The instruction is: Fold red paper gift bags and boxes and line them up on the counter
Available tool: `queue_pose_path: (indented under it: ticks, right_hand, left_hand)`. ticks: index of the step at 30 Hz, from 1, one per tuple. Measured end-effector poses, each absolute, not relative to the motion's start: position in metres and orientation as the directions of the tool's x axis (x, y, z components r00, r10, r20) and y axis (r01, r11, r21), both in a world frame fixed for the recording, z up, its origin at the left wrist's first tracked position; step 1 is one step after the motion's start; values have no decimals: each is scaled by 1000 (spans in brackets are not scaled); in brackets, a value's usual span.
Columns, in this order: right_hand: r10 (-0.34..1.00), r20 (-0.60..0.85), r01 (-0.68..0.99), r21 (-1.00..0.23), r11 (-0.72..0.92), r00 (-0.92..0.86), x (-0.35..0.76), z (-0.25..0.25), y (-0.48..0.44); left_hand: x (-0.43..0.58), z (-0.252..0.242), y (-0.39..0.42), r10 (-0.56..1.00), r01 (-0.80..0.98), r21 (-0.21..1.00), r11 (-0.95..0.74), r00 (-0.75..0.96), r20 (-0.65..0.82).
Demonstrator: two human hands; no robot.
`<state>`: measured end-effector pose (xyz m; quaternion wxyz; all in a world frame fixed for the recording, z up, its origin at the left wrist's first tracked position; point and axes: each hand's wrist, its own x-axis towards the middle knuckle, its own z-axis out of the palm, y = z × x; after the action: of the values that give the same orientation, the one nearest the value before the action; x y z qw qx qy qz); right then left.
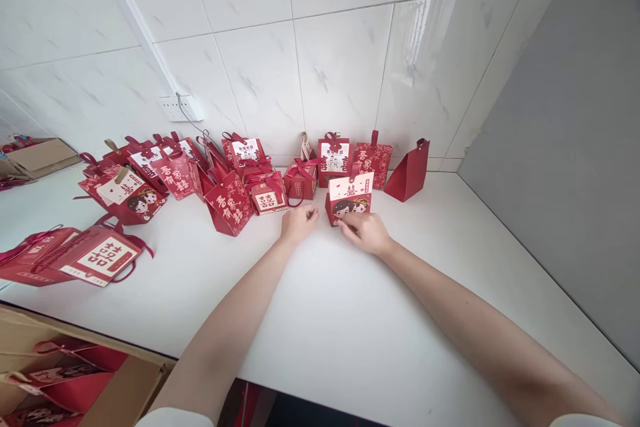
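Note:
My right hand (pixel 367 231) is at the lower front of a red and white gift box (pixel 351 190) printed with a cartoon couple. Its fingers are bent against the box, partly covering the picture, and the box stands upright on the white table (pixel 350 320). To the left, my left hand (pixel 299 221) has its fingers curled in, with nothing visible in them. Just behind that hand sits a small red box with a bow (pixel 302 180). Beside it is another bow-tied box (pixel 267 195) with a white label.
Behind stand a white-fronted gift box (pixel 335 157), a patterned one (pixel 379 163) and a plain-sided one (pixel 407 173). Several more crowd the left, including a tilted box (pixel 103 253). A cardboard carton (pixel 133 387) holds red boxes below. A grey panel (pixel 555 147) borders the right.

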<state>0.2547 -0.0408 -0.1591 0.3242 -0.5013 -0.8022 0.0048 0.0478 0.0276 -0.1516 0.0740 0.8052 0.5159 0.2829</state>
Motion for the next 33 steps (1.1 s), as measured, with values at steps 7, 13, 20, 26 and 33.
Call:
queue_pose_path:
  ticks: [7,13,20,26,33]
  right_hand:
    - [679,567,440,-815,378,466,278,-163,-20]
    - [957,276,37,-961,273,92,298,-181,-1]
    - [975,112,-50,-993,105,-190,308,-173,-7]
    - [963,60,29,-997,71,-263,306,-175,-11]
    - [947,110,290,-936,201,-302,326,-105,-33]
  left_hand:
    - [62,-164,34,872,330,825,-459,345,347]
    - [60,-179,50,897,196,913,-358,345,277]
    - [39,-170,53,899,129,977,-170,426,100]
    - [29,-160,47,831,192,974,-116,556,-11]
    - [22,-163,53,891,115,989,-89,454,28]
